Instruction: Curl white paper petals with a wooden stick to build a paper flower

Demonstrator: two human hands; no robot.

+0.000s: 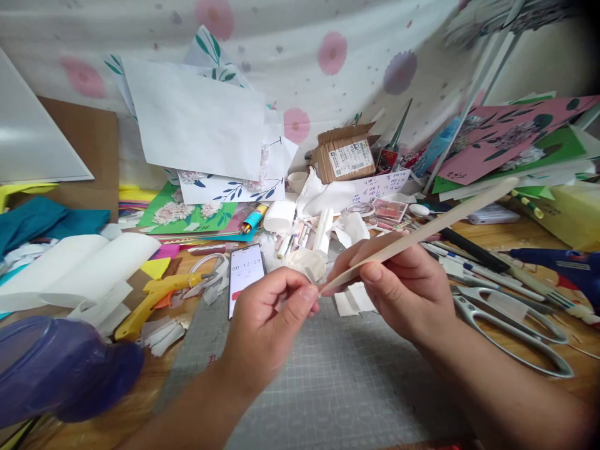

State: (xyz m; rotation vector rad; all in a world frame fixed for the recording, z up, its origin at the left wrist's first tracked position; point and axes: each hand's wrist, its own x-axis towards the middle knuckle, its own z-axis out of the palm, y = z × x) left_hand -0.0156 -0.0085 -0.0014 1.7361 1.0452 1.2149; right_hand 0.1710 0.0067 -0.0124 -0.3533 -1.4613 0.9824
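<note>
A long, thin cream-coloured strip (435, 226) slants up to the right above the grey cutting mat (328, 381). My right hand (403, 290) pinches it between thumb and fingers near its lower part. At the strip's narrow lower end, my left hand (276, 319) is closed, thumb pressed against the index finger. The two hands are close together, and the upper end of the strip sticks out free. Behind my left hand, a phone (246, 272) lies on the mat and shows a running time.
Scissors (515, 325) and a blue glue gun (557, 262) lie at the right. At the left are a yellow glue gun (150, 300), white paper rolls (94, 269) and a purple container (60, 369). A cardboard box (347, 153), pens and paper flower cards stand behind.
</note>
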